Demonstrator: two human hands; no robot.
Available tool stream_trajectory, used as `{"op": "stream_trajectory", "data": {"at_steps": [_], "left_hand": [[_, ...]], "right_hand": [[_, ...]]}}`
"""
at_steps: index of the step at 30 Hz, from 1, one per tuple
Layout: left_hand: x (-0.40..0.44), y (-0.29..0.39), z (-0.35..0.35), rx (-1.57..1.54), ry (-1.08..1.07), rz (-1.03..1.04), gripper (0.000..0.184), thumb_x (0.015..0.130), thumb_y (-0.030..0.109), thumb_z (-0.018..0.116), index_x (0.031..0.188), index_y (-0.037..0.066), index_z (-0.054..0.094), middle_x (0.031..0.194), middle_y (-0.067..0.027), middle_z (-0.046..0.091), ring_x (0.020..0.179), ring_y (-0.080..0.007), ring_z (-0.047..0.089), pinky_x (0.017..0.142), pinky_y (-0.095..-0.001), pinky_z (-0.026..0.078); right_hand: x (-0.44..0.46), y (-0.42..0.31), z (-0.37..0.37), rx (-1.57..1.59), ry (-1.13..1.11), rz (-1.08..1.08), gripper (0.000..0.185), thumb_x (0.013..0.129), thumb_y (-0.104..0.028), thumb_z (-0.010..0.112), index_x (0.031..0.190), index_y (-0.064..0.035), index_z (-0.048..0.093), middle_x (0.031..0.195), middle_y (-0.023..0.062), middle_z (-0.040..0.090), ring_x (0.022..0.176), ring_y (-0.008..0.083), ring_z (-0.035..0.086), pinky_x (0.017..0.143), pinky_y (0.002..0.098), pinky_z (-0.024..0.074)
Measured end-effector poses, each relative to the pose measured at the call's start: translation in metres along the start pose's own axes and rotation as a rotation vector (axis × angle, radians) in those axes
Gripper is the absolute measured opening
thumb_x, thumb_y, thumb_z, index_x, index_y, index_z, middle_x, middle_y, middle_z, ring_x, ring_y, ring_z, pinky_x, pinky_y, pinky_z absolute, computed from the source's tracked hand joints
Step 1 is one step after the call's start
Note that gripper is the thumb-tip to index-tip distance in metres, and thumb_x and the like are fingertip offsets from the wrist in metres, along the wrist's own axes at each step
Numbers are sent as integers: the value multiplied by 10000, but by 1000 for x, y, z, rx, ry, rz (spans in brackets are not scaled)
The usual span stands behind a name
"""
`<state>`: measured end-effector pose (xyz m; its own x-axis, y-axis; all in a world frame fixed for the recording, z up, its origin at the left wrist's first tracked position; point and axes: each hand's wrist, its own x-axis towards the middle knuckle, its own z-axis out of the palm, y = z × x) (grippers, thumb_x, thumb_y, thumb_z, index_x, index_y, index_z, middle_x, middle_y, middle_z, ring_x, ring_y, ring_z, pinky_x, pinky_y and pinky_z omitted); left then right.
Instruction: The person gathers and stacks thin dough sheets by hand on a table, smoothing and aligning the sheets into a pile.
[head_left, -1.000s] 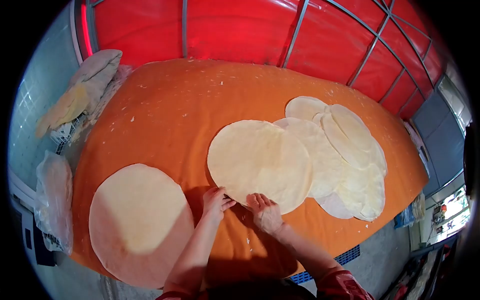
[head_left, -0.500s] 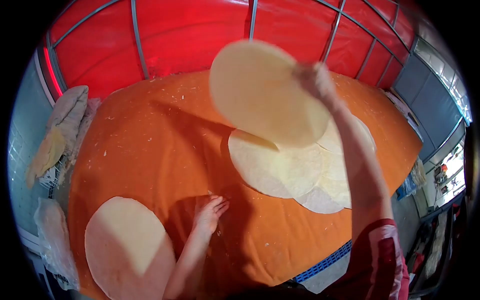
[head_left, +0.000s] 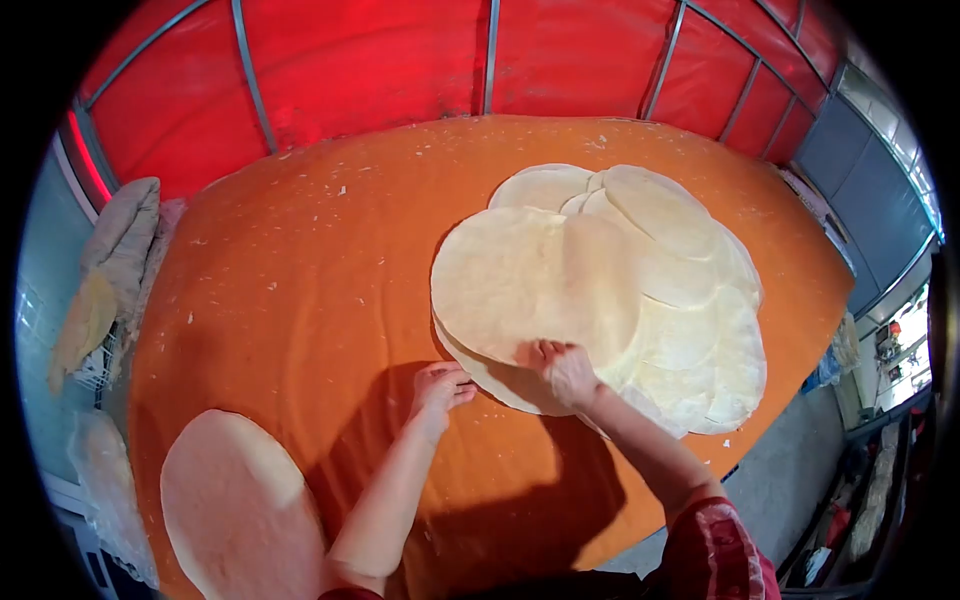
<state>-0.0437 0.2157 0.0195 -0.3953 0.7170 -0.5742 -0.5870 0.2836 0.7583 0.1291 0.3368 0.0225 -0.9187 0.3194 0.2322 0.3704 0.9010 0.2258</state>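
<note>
Right at the front edge of the pile, the right hand (head_left: 565, 372) has its fingers drawn in narrow, holding the near rim of the top sheet (head_left: 500, 275), a big pale round. The sheet lies spread at the pile's left, a soft ridge running down its right part. Below it a lower sheet (head_left: 515, 388) peeks out as a crescent, shaded along its front.

And here's the left hand (head_left: 440, 388) — fingers close together, tips right by that crescent's left rim; whether they pinch it, the view cannot tell.

Over to the right, the overlapping rounds of the pile (head_left: 700, 330) stack their edges like scales, with a strip of orange cloth between them and the right edge of the table (head_left: 330, 260). On the left there's far more room: a broad run of flecked orange stretches from the pile to the lone sheet (head_left: 235, 500), which sits well apart in the near left corner, half in shadow, running down to the bottom of the view near the left forearm.

Behind the far edge stands the red wall (head_left: 370, 70) with its grey bars; past the left edge, a folded cloth (head_left: 125, 225) and a plastic bag (head_left: 100, 465) — both well away from the hands.
</note>
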Motion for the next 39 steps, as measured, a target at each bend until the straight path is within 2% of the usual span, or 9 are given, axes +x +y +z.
{"op": "stream_trajectory", "data": {"at_steps": [4, 14, 18, 21, 26, 29, 31, 36, 39], "left_hand": [[6, -9, -7, -254, -291, -18, 200, 695, -31, 528, 890, 4, 501, 867, -113, 555, 816, -229, 552, 679, -347, 485], [15, -8, 12, -392, -282, 108, 177, 761, 91, 564, 906, 50, 471, 889, -120, 537, 759, -245, 561, 657, -346, 486], [-36, 6, 3, -617, -249, 99, 411, 821, 353, 462, 1129, 88, 400, 1121, -99, 449, 973, -256, 480, 817, -438, 400], [-76, -12, -27, -641, -285, 412, 627, 777, 567, 365, 1211, 114, 349, 1198, -71, 411, 1077, -248, 396, 893, -438, 336], [-136, -11, -66, -821, -537, 285, 673, 766, 572, 380, 1265, 133, 273, 1227, -82, 370, 1107, -291, 347, 910, -495, 269], [-125, -37, -101, -239, 105, 313, 590, 774, 394, 535, 1246, 150, 276, 1100, -44, 358, 1047, -286, 346, 882, -513, 261], [-134, -52, -103, -257, 176, 389, 564, 769, 249, 582, 1227, 82, 297, 1138, -62, 402, 1043, -243, 404, 861, -449, 355], [-162, -45, -101, -450, 21, 542, 454, 741, 131, 618, 1133, 28, 413, 1070, -73, 497, 968, -176, 486, 819, -320, 419], [-123, -82, -109, -141, 334, 636, 264, 777, 131, 575, 982, -12, 490, 936, -79, 555, 837, -154, 538, 747, -278, 435]], "right_hand": [[-23, -29, 0, -28, 61, 27, 243, 626, -104, 498, 825, 36, 479, 826, 133, 505, 782, 227, 521, 555, 300, 434], [-16, -28, -33, 110, 333, 136, 354, 643, -127, 509, 972, 0, 485, 893, 140, 557, 772, 265, 557, 569, 366, 451], [-1, -46, -79, 260, -30, -231, 80, 594, -110, 517, 550, -86, 580, 586, 60, 557, 576, 211, 572, 486, 352, 448], [-12, -96, -133, 319, -289, -483, 94, 621, -98, 500, 580, -98, 585, 567, 89, 567, 551, 217, 576, 455, 349, 445], [3, -85, -203, 871, -125, -105, 75, 716, -127, 502, 705, -99, 571, 678, 87, 565, 643, 206, 561, 596, 348, 447], [2, -24, -237, 1377, 55, 307, 69, 768, -106, 499, 720, -57, 493, 757, 94, 568, 750, 179, 546, 693, 325, 436], [-5, 5, -227, 1825, 236, 604, 96, 788, -65, 500, 707, -27, 464, 816, 89, 583, 840, 151, 545, 763, 306, 434], [-59, 20, -81, 2191, 314, 967, 248, 772, -40, 516, 973, 84, 444, 878, 132, 566, 915, 213, 530, 858, 297, 398], [-109, -22, -35, 1851, 289, 854, 249, 786, -98, 534, 972, 49, 460, 835, 103, 565, 795, 147, 530, 727, 245, 420]]}}
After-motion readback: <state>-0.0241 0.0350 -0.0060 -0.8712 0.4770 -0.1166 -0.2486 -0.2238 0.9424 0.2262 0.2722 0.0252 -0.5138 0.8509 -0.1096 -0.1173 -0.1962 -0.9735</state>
